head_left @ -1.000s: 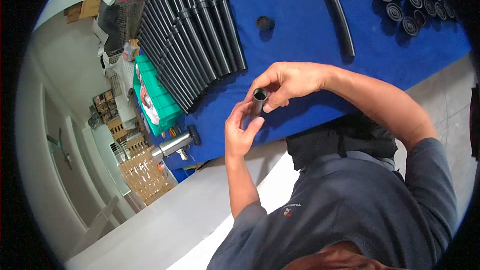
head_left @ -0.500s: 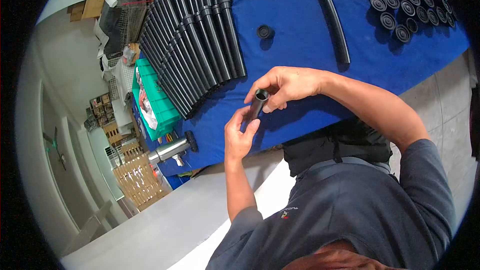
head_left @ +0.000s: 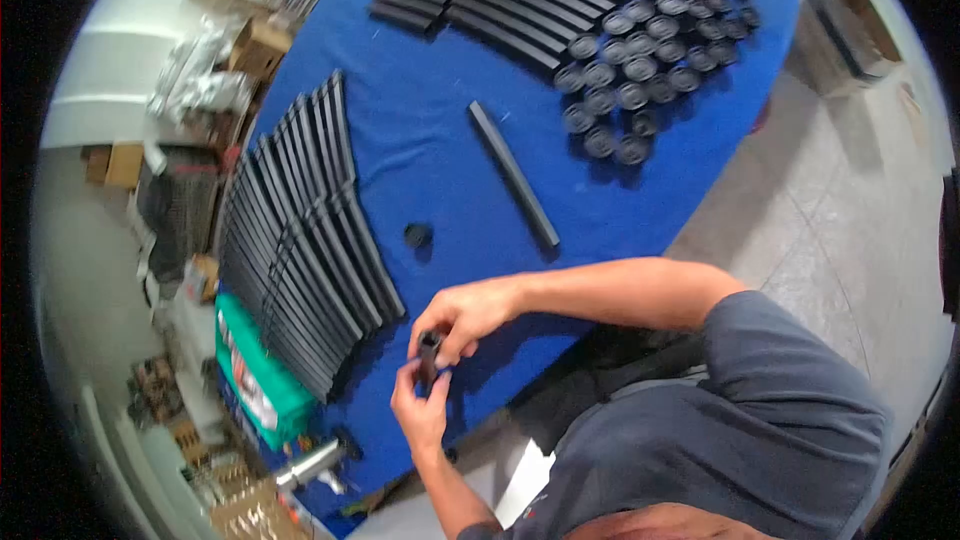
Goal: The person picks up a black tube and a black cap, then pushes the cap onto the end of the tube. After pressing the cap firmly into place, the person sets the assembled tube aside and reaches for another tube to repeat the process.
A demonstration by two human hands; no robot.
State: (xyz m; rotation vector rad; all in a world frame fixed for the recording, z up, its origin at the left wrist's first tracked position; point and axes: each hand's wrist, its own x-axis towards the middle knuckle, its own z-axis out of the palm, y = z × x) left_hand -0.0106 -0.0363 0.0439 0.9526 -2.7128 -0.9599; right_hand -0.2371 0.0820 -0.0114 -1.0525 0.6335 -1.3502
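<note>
I see a blue-covered tabletop (head_left: 410, 130) filling much of the room, and I take my bearings from the lone black tube (head_left: 513, 175) lying on it, with left and right as the person at the edge has them. Beyond that tube, a broad batch of black tubes (head_left: 520, 22) lies side by side; to its left a fanned batch of tubes (head_left: 318, 250) is spread out. Past its right side is a crowded cluster of round black caps (head_left: 637, 67). A green bin (head_left: 280, 390) sits well to the tube's left and nearer the person, something whitish inside it.

Closer to the person than the lone tube, and a little to its left, the two hands meet above the cloth. The right hand (head_left: 465, 315) has its thumb and fingers grasping the upper part of a short black tube (head_left: 428, 352); the left hand (head_left: 420, 412) grips the same piece lower down. A silvery cylinder (head_left: 312, 465) lies far to the lone tube's left, on the near side, blurred.

The short black tube is between the hands, open end facing up, its bottom hidden by fingers. Smallest of all, a single black cap (head_left: 416, 234) sits left of the lone tube's near end.
</note>
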